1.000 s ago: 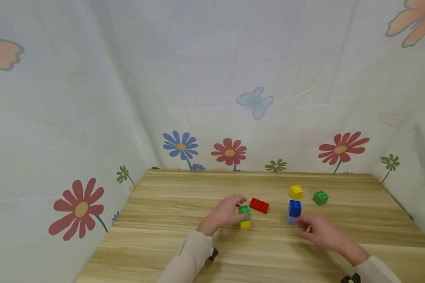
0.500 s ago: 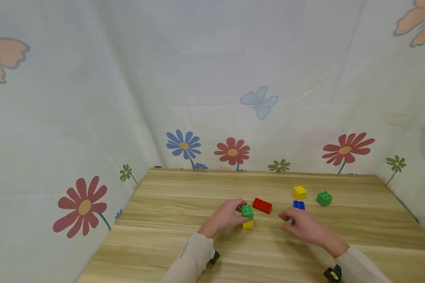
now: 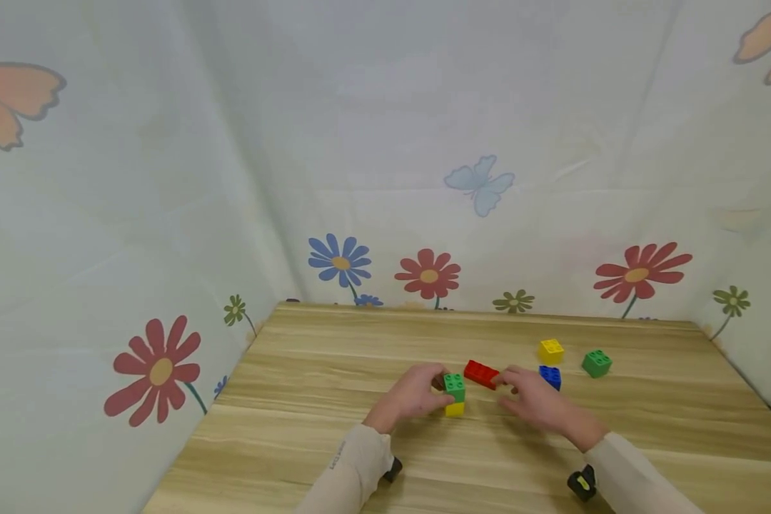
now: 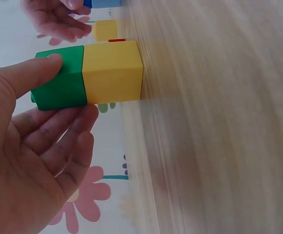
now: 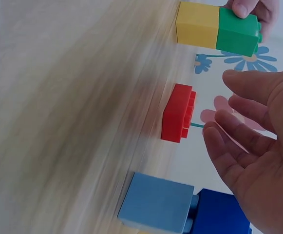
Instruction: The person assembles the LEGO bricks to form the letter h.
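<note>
My left hand (image 3: 415,391) pinches a green toy brick (image 4: 63,87) between thumb and fingers. That green brick sits on a yellow brick (image 4: 113,72), which stands on the table. To its right, my right hand (image 3: 540,401) hovers with fingers loosely bent and nothing in them. Its fingertips overlap the end of a long red brick (image 3: 481,374) in the head view, while the right wrist view has the red brick (image 5: 178,114) apart from the fingers. Beside that hand stands a dark blue brick (image 5: 221,214) on a light blue brick (image 5: 157,201), with studs showing between them; the head view hides the light blue one.
Farther back on the wooden table (image 3: 334,357) lie a single yellow brick (image 3: 551,350) and, right of it, another green brick (image 3: 597,363). A flowered cloth (image 3: 373,143) hangs behind the table and along its sides.
My right hand has moved left from the blue stack to near the red brick. My left hand stays at the green and yellow stack. The head view has shifted slightly.
</note>
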Motion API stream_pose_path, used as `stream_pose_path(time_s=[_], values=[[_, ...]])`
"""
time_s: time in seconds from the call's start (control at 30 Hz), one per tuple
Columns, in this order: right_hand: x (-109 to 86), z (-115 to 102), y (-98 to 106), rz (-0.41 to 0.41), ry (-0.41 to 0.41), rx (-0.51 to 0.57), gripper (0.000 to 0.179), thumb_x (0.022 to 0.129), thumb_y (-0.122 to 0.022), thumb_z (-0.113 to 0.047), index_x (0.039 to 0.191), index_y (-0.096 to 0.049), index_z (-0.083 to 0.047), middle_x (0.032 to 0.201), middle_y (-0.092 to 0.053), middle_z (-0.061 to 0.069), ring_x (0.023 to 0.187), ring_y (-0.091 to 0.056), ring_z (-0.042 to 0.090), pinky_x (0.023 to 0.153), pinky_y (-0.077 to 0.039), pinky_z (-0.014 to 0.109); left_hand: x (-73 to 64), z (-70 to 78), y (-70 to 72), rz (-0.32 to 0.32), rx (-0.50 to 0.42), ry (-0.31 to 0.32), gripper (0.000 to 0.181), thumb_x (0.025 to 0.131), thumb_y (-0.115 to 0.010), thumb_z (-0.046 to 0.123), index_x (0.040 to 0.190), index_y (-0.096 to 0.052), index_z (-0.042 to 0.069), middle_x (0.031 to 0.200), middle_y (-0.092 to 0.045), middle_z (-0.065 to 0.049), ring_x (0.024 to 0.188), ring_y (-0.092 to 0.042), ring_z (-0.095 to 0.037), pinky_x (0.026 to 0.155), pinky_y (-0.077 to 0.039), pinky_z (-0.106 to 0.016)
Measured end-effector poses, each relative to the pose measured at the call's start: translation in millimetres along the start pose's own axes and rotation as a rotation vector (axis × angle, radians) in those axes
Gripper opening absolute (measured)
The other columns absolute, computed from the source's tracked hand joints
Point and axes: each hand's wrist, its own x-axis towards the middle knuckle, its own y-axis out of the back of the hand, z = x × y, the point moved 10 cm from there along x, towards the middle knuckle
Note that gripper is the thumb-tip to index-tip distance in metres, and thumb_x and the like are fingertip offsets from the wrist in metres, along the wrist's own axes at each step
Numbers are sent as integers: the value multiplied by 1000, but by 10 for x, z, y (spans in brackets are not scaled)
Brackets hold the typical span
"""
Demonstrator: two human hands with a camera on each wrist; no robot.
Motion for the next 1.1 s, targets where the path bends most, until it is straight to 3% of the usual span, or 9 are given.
stream_pose_path(time_s=[0.27,0.57,1.1], values=[[131,11,11,47,-15,-42,28,84,-70,-8,111,-63,-2,106,-59,10,92,-59,27,79,-51,41,-10,30,16,1,-17,19,25,85,-72,27,105,-60,16,92,-60,10,83,-54,-5,78,-47,-24],[258,110,-69,22,-138,-65,35,82,-73,-9,115,-62,-4,112,-59,10,100,-58,26,88,-47,45,-14,0,-33,-8,-35,34,24,85,-72,26,102,-60,17,91,-60,10,82,-54,-5,78,-47,-24],[354,142,-175,-22,-152,-65,34,81,-73,-7,113,-63,-3,108,-59,11,96,-58,25,88,-48,46,-25,1,-14,-4,-6,27,25,85,-71,28,104,-60,17,91,-59,11,82,-54,-4,78,-47,-24]])
